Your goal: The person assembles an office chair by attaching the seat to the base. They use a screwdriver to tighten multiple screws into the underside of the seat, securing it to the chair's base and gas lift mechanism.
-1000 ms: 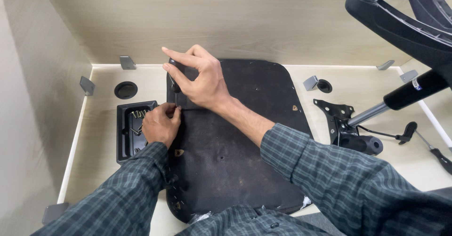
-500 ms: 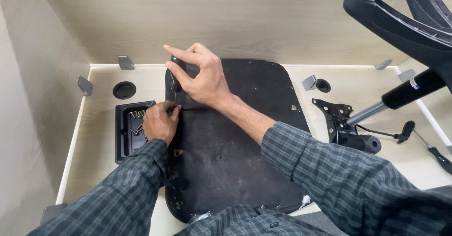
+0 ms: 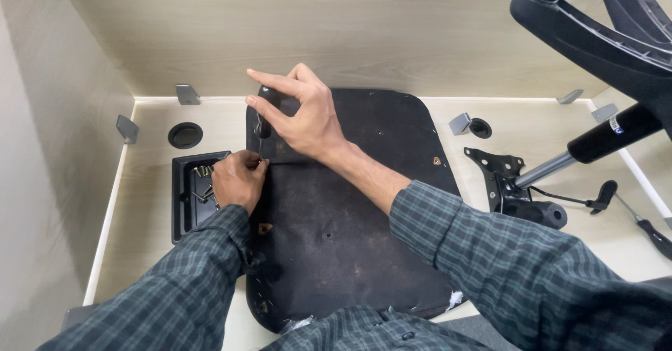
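A black chair seat base (image 3: 357,204) lies upside down on the pale desk, its underside facing me. My right hand (image 3: 302,115) grips the black handle of a screwdriver (image 3: 264,118) that stands upright near the seat's far left edge. My left hand (image 3: 236,178) pinches something small at the screwdriver's tip; the item itself is hidden by the fingers. Both arms wear dark plaid sleeves.
A black tray (image 3: 190,193) holding several screws sits left of the seat. A chair mechanism with gas cylinder (image 3: 532,183) lies to the right under a black chair back (image 3: 595,29). Another screwdriver (image 3: 647,226) lies at the right edge. A round cable hole (image 3: 185,135) is far left.
My right hand has lifted slightly and tilted the screwdriver more upright. My left hand stays at its tip, shifted a little toward the seat edge.
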